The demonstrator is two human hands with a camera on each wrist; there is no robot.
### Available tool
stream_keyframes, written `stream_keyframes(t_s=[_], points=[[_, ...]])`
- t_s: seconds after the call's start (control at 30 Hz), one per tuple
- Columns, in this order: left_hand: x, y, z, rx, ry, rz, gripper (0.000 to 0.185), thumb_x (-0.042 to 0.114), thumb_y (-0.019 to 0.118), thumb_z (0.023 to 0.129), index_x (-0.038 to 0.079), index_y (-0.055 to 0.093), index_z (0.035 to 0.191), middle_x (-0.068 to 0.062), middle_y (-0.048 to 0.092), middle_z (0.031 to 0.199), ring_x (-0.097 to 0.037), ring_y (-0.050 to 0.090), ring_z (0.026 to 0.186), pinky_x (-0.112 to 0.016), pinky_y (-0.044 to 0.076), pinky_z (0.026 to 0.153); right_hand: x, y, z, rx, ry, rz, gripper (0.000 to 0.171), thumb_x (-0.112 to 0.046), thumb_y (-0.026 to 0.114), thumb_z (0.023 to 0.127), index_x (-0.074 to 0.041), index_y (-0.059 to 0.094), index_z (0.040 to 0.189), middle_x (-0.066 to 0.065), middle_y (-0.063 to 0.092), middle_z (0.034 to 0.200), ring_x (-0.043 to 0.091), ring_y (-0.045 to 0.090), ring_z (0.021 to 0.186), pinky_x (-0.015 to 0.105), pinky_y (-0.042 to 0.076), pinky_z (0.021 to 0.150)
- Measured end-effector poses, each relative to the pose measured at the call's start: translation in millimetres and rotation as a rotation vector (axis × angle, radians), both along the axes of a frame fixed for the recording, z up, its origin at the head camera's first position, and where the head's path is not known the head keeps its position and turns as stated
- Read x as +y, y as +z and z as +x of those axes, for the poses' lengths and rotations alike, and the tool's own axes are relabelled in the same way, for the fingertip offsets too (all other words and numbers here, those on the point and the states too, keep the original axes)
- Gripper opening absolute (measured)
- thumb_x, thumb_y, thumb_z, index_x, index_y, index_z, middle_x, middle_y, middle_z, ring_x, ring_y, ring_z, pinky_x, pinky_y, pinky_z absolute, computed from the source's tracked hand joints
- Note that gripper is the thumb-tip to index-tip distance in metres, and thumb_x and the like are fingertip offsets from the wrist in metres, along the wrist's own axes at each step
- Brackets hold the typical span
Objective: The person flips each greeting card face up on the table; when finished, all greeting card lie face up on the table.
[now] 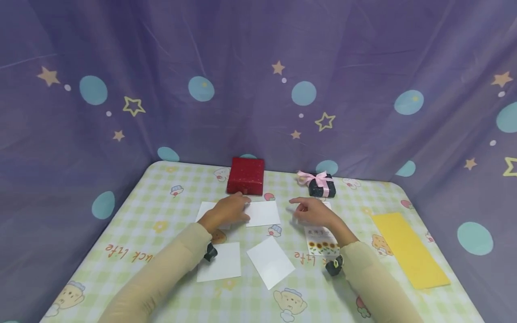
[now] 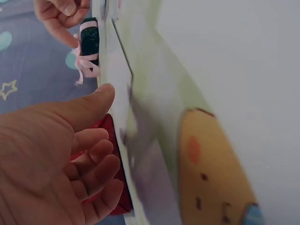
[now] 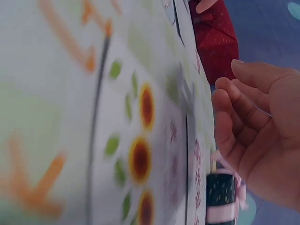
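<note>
My left hand (image 1: 231, 210) hovers low over a blank white card (image 1: 205, 208) that it partly covers, its fingers loosely bent and holding nothing. Beside its thumb lies another white card (image 1: 264, 213). Just beyond the fingertips sits a red box (image 1: 246, 176). My right hand (image 1: 317, 212) is held above a card printed with sunflowers (image 1: 323, 244), covering part of it. In the right wrist view the fingers are relaxed around bare air, with the sunflower card (image 3: 140, 159) below. Behind this hand stands a small black box with a pink ribbon bow (image 1: 329, 186).
Closer to me lie a white card (image 1: 224, 264) and a tilted white card (image 1: 271, 262). A long yellow sheet (image 1: 409, 249) lies along the right side of the checked tablecloth (image 1: 157, 287). A purple curtain (image 1: 250, 112) hangs behind the table.
</note>
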State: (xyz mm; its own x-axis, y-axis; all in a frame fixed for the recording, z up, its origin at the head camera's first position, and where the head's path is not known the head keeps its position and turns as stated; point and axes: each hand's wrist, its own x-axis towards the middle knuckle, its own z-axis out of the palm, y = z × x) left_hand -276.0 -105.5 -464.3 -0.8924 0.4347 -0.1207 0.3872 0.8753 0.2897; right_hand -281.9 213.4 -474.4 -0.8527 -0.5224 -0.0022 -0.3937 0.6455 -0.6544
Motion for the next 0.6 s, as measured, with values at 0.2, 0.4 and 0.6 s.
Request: stream_keyframes(t_s=[0.2,0.4,0.6], points=[[-8.3,-6.2,-1.0,0.012,0.003,-0.032,0.064,0.037,0.082,0.085,0.008,0.061,0.139,-0.012,0.062,0.119,-0.023,0.059,0.109,-0.042,0.051,0.101,-26.6,3.0,-11.3,-0.002,0.015,0.042,0.049,-0.013,0.069,0.091,-0.003,0.061,0.138,0.002,0.074,0.090,0.007,0.059,0.072,0.026,0.049,0.069],[-7.8,-9.5,-0.7,0.004,-0.002,-0.030,0.061,0.038,0.081,0.087,0.008,0.063,0.136,-0.011,0.061,0.118,-0.023,0.058,0.106,-0.042,0.052,0.099,-40.1,-4.2,-18.6,-0.024,0.023,0.094,0.057,-0.018,0.075,0.089,-0.004,0.057,0.142,0.001,0.074,0.090,0.006,0.060,0.075,0.027,0.051,0.075],[-5.9,-10.0,-1.2,-0.003,0.006,-0.047,0.065,0.040,0.081,0.086,0.007,0.061,0.138,-0.013,0.060,0.124,-0.025,0.059,0.112,-0.043,0.051,0.101,-48.6,-9.8,-18.7,-0.066,-0.003,0.102,0.066,-0.017,0.078,0.087,-0.004,0.052,0.147,0.000,0.068,0.087,0.009,0.057,0.075,0.028,0.048,0.074]])
